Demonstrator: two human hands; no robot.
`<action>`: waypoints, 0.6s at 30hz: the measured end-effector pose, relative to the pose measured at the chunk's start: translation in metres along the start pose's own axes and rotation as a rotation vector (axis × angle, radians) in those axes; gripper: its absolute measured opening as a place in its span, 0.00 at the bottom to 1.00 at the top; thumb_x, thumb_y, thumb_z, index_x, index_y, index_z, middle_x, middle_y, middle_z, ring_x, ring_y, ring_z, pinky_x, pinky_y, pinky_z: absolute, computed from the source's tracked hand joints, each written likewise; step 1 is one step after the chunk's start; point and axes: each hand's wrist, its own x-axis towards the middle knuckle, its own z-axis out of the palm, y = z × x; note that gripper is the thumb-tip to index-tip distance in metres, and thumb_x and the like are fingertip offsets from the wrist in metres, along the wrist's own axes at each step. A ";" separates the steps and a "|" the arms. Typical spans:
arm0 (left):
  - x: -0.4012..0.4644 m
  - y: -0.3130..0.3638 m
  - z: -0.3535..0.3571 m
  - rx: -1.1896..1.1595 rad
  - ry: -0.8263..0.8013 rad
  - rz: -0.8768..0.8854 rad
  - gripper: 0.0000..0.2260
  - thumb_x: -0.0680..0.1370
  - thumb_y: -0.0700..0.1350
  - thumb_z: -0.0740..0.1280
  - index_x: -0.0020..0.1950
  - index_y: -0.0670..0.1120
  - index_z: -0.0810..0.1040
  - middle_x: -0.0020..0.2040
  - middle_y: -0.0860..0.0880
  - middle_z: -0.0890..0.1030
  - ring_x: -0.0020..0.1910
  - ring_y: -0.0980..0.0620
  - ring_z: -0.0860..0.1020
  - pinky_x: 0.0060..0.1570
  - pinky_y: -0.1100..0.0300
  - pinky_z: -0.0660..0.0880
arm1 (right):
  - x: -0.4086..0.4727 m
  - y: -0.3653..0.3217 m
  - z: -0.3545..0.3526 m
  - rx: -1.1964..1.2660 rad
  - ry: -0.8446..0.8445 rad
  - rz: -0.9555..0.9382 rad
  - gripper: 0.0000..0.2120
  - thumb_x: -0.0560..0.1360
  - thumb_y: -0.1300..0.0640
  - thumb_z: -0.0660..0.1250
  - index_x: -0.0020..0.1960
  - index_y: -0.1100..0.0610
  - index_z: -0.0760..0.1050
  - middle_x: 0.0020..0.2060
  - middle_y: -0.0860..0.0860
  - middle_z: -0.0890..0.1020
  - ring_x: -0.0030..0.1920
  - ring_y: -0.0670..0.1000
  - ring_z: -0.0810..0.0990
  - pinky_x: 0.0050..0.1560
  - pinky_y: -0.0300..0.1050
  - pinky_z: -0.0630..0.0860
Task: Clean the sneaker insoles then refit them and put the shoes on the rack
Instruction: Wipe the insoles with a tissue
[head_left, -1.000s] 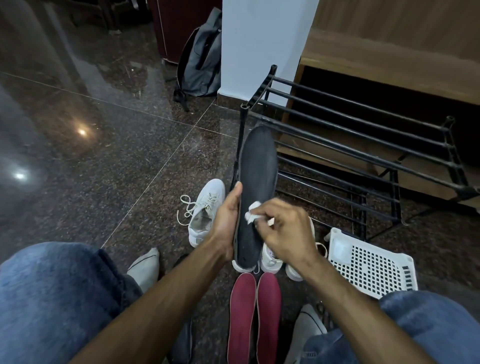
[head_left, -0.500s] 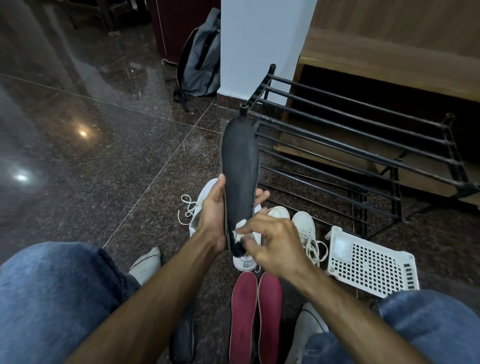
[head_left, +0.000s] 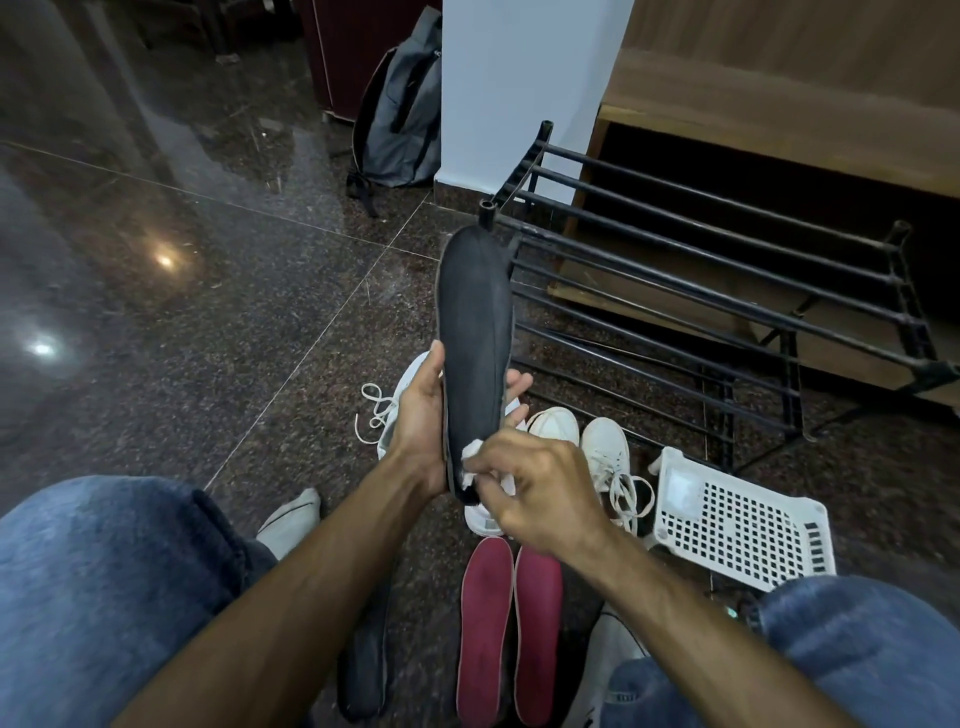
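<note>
My left hand (head_left: 423, 421) grips a long dark grey insole (head_left: 475, 332) and holds it upright above the floor. At the heel end, my right hand (head_left: 535, 488) pinches a small white wipe (head_left: 472, 452) against it. Two red insoles (head_left: 509, 629) lie side by side on the floor below my hands. Another dark insole (head_left: 366, 660) lies under my left forearm. White sneakers (head_left: 605, 447) stand behind my hands, and one more white sneaker (head_left: 402, 395) with loose laces is partly hidden by my left hand. The black metal shoe rack (head_left: 727, 291) stands at the right.
A white perforated plastic basket (head_left: 743, 530) lies on the floor at the right, in front of the rack. A grey backpack (head_left: 400, 114) leans against the white wall corner. More white shoes (head_left: 291, 517) peek out beside my knees. The floor is polished dark granite.
The insole swung left and rose while my left hand shifted its grip. My right hand slid the wipe down from the insole's middle toward its heel end, uncovering the pair of white sneakers.
</note>
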 end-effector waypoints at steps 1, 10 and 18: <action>0.000 -0.002 0.000 0.002 -0.024 -0.015 0.33 0.78 0.63 0.56 0.61 0.34 0.75 0.57 0.37 0.78 0.64 0.41 0.76 0.68 0.46 0.68 | 0.003 0.002 -0.002 -0.041 0.040 -0.008 0.09 0.71 0.56 0.64 0.43 0.52 0.83 0.39 0.45 0.83 0.36 0.52 0.83 0.32 0.49 0.79; -0.001 -0.007 -0.001 0.018 -0.023 -0.039 0.35 0.76 0.63 0.59 0.66 0.33 0.72 0.60 0.35 0.77 0.67 0.41 0.74 0.70 0.44 0.66 | -0.001 -0.001 0.000 0.042 0.040 -0.028 0.08 0.70 0.60 0.66 0.44 0.52 0.83 0.40 0.45 0.83 0.38 0.51 0.83 0.35 0.50 0.79; -0.007 -0.035 0.005 0.120 -0.083 -0.155 0.26 0.79 0.61 0.56 0.50 0.43 0.85 0.48 0.42 0.84 0.47 0.47 0.82 0.53 0.55 0.77 | 0.024 0.026 -0.018 -0.179 0.247 0.161 0.08 0.70 0.57 0.67 0.45 0.50 0.83 0.42 0.45 0.84 0.38 0.52 0.83 0.36 0.49 0.80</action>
